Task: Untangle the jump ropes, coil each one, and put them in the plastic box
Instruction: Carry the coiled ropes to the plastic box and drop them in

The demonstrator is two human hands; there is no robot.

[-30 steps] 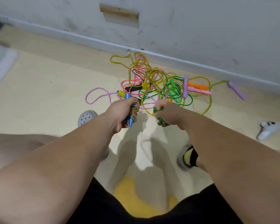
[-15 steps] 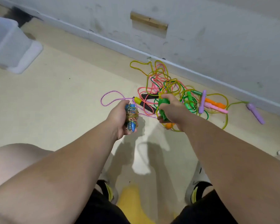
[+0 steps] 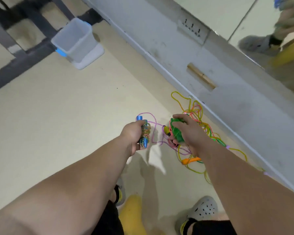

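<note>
A: Okay, the 2 hands?
B: Left hand, fingers curled round the coiled blue-handled jump rope. Right hand, fingers wrapped over the green rope bundle, above the rope tangle by the wall.
A: Box?
B: Plastic box on the floor, far left, well apart.

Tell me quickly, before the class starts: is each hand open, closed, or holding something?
Left hand: grips the coiled blue-handled rope.
Right hand: grips the green rope bundle.
</note>
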